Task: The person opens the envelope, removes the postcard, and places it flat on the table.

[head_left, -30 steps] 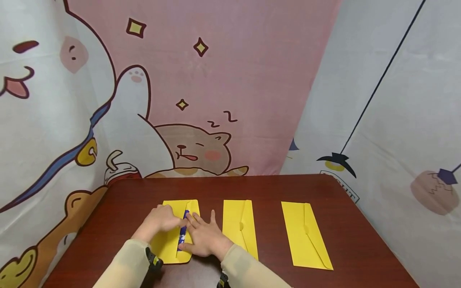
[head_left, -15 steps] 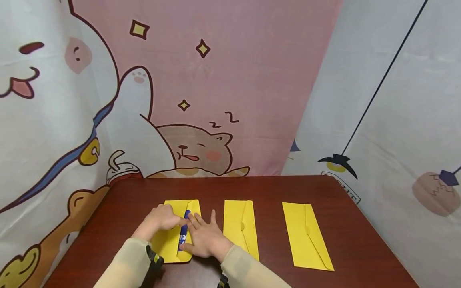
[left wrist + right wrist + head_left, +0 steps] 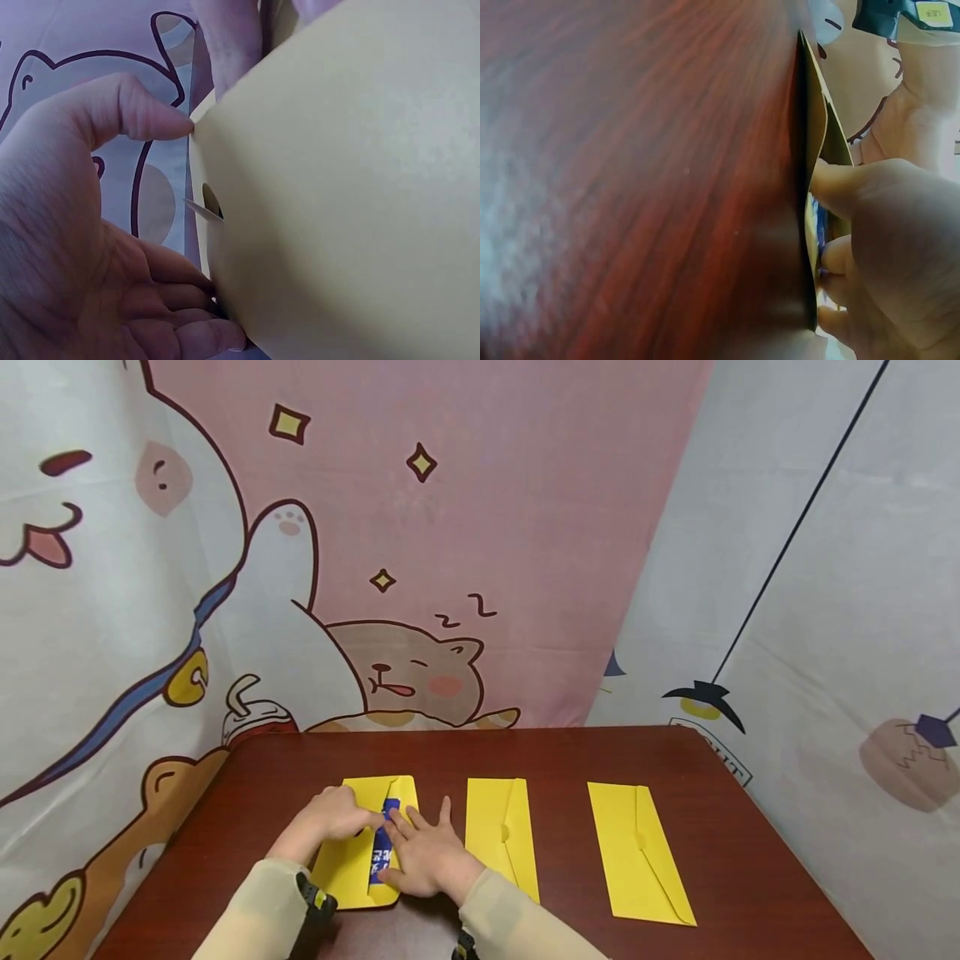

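Left fingers point(image 3: 369, 819) hold a yellow envelope point(image 3: 348, 868); right fingers point(image 3: 402, 825) spread on a blue packet point(image 3: 381, 843), white lettering point(image 3: 380, 855) illegible.

We see a printed cloth wall point(image 3: 540, 527) behind the dark reddish-brown bench point(image 3: 566, 793), pink through the middle and whitish on both sides, with faint creases. On it we make out a large white cartoon animal point(image 3: 210, 560) wearing a yellow bell point(image 3: 186, 680), a tan sleeping one point(image 3: 405, 660) below, and small yellow stars point(image 3: 288, 424). A thin black line point(image 3: 802, 518) slants down the right side. Pale light glosses our bench's near edge.
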Demonstrator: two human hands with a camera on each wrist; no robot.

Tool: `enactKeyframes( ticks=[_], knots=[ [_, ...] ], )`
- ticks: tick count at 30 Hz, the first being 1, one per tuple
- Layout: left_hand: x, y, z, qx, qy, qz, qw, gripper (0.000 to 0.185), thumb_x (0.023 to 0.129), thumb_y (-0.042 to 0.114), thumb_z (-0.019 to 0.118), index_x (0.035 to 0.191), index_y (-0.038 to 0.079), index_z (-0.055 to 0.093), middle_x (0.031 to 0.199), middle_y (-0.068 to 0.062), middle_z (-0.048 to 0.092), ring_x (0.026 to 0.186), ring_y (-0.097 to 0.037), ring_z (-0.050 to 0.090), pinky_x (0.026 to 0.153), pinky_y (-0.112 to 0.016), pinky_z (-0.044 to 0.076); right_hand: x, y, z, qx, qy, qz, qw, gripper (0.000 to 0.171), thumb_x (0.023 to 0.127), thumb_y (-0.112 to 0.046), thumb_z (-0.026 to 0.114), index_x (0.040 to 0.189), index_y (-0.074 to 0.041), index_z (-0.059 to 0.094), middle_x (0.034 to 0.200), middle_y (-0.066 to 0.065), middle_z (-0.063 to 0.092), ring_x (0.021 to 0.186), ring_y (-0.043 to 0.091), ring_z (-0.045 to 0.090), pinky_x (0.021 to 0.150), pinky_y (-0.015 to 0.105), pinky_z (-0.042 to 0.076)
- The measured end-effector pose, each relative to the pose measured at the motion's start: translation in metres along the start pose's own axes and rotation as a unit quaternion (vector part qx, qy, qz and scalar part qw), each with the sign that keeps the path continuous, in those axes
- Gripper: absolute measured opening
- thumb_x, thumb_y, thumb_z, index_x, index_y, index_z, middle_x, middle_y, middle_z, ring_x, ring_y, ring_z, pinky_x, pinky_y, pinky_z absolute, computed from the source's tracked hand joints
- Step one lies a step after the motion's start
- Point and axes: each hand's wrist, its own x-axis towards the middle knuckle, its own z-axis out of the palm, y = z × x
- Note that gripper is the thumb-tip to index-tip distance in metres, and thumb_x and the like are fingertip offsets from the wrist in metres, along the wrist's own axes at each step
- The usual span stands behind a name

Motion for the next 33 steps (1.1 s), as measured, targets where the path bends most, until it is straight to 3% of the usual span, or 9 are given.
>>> enactKeyframes(
  ticks=[13, 33],
  knots=[
    [-0.001, -0.002, -0.001, 0.002, 0.002, -0.003, 1.0000, 0.062, 0.079, 0.046, 0.081, 0.110, -0.006, 0.067, 0.086, -0.010, 0.062, 0.073, -0.023, 0.063, 0.066, -0.040, 0.058, -0.009, 0.005, 0.001, -0.007, 0.005, 0.004, 1.000, 0.081, 0.104, -0.074, 0.031, 0.168, -0.024, 0.033, 0.174, -0.005, 0.024, 0.159, 0.014, 0.022, 0.120, 0.073, 0.015],
    [0.000, -0.002, 0.000, -0.005, -0.001, -0.009, 0.9999, 0.071, 0.079, 0.047, 0.082, 0.118, -0.008, 0.065, 0.091, -0.013, 0.062, 0.077, -0.027, 0.063, 0.068, -0.042, 0.057, -0.018, 0.017, 0.002, 0.013, -0.005, 0.018, 1.000, 0.081, 0.104, -0.073, 0.037, 0.168, -0.022, 0.033, 0.174, -0.004, 0.025, 0.159, 0.015, 0.023, 0.121, 0.071, 0.013]
  ],
)
